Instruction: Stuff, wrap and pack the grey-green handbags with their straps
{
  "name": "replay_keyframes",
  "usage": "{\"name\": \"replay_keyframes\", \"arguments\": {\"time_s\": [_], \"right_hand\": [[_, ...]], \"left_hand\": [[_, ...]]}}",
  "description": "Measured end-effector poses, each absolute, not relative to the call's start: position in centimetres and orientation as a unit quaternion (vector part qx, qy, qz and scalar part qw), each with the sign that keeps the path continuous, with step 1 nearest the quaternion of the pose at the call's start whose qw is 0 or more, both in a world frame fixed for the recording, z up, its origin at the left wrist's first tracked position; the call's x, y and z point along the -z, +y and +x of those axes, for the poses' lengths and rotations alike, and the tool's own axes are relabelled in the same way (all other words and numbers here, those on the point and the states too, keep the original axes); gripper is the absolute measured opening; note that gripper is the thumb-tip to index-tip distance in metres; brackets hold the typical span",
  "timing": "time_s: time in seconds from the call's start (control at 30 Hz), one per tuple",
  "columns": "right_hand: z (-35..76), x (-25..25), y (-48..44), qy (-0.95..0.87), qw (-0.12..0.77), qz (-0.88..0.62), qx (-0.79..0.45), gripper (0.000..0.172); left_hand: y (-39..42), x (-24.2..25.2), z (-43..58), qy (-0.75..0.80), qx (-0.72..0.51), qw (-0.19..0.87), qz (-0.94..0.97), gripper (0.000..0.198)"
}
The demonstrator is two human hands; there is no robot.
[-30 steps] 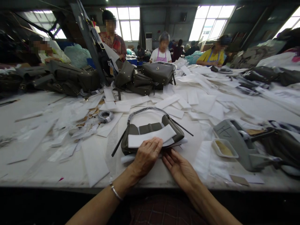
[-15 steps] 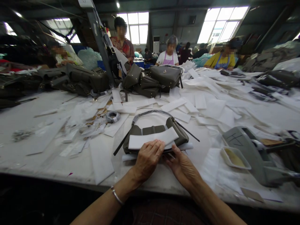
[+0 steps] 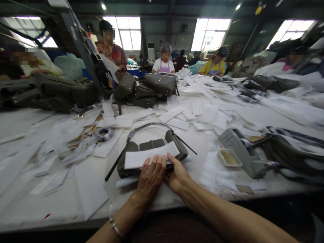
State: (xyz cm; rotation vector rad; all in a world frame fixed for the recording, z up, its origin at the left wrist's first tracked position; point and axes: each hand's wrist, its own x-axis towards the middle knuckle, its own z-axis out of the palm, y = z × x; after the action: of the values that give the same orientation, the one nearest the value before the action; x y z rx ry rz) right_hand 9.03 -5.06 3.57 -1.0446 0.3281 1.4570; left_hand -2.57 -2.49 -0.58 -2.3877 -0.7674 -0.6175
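Note:
A grey-green leather handbag [image 3: 152, 145] lies flat on the table in front of me, with a white foam strip [image 3: 149, 156] across its top. My left hand [image 3: 150, 179] rests on the strip's near edge, fingers spread over the foam and the bag's front. Next to it, my right hand [image 3: 177, 175] grips the bag's lower edge with the thumb raised. A curved handle in clear plastic wrap [image 3: 146, 126] arcs behind the bag. Thin black strap ends [image 3: 115, 165] stick out on the left.
Loose white foam sheets [image 3: 199, 113] cover the table. A wire coil [image 3: 104, 133] lies left of the bag; a small tray of yellowish paste [image 3: 229, 158] and a grey machine [image 3: 239, 148] stand right. Piled handbags [image 3: 145, 89] and seated co-workers lie beyond.
My hands have moved closer together and now hold the bag's near edge. My right hand has turned inward. The whole scene has shifted left and upward in view as my head moved.

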Motion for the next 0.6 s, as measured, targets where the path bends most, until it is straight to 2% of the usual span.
{"name": "replay_keyframes", "arguments": {"time_s": [0.23,0.4,0.5,0.6], "right_hand": [[8.9,-4.3,-3.7,0.177,0.621,-0.419,-0.638,0.024],[9.4,-4.0,-4.2,0.170,0.628,-0.408,-0.641,0.020],[10.7,-3.6,-6.6,0.088,0.576,-0.405,-0.704,0.022],[14.2,-3.6,-10.0,-0.104,0.526,-0.434,-0.724,0.038]], "left_hand": [[0.6,0.0,-1.8,-0.216,0.261,0.315,-0.887,0.034],[1.8,-0.5,-1.8,-0.182,0.282,0.282,-0.899,0.032],[2.0,-0.5,-2.2,-0.185,0.294,0.253,-0.903,0.034],[2.2,-0.2,-2.7,-0.189,0.317,0.239,-0.898,0.036]]}}
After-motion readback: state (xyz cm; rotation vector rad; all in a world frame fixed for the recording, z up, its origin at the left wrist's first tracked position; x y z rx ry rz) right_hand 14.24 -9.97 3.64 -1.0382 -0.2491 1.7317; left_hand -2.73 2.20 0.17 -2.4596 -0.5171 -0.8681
